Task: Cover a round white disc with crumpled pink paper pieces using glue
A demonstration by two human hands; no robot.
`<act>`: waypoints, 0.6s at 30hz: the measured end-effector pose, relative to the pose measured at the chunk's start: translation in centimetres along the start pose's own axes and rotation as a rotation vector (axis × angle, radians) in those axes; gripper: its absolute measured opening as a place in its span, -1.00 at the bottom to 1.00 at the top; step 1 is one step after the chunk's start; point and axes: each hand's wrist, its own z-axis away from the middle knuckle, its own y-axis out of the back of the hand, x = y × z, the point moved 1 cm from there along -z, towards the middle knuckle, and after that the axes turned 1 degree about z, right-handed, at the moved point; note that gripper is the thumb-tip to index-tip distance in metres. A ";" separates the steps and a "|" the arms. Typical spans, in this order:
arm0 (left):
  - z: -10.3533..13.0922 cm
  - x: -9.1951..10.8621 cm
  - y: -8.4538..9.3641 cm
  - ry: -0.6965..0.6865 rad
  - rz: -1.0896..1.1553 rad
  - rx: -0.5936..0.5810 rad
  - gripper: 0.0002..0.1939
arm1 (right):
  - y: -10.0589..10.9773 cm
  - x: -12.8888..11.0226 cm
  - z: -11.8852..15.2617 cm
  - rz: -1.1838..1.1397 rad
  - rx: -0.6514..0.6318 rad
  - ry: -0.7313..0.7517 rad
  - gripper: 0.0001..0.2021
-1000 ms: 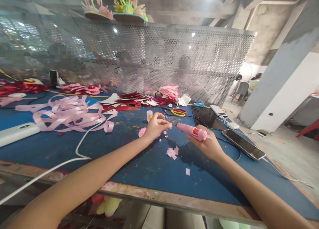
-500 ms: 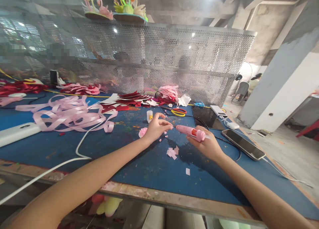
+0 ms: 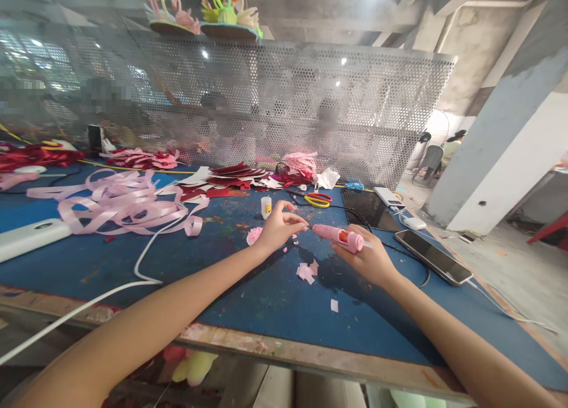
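My right hand [image 3: 366, 254] is wrapped around a pink glue gun [image 3: 338, 236], its nozzle pointing left. My left hand [image 3: 280, 227] is closed in a pinch at the nozzle tip; what its fingertips hold is too small to make out. Just left of that hand lies a pink ruffled flower [image 3: 254, 236], partly covered by the wrist. A small white bottle [image 3: 266, 208] with a yellow label stands behind the left hand. Below the hands, small pink paper squares [image 3: 307, 272] lie in a loose pile, and a single pale square [image 3: 334, 305] lies nearer the table edge.
Pink ribbon [image 3: 119, 204] spreads over the left side near a white device [image 3: 33, 239]. Red and white sheets [image 3: 231, 180] and yellow-red scissors [image 3: 318, 200] lie at the back before a perforated metal screen [image 3: 288, 100]. A phone [image 3: 432, 257] with a cable lies right.
The glue gun has shifted very slightly left, toward my left fingertips. Otherwise the hands and the things on the table look the same.
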 end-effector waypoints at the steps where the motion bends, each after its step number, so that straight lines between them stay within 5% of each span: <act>1: 0.0 0.0 0.0 0.000 -0.001 -0.002 -0.55 | 0.0 0.0 0.0 0.003 0.000 -0.001 -0.73; 12: 0.1 0.4 0.1 -0.005 -0.030 0.001 -0.53 | 0.1 0.1 -0.1 0.138 -0.025 0.035 -0.72; 18: 0.4 0.7 -0.2 0.006 -0.010 -0.011 -0.53 | -0.4 1.3 -0.1 0.087 -0.059 -0.235 -0.72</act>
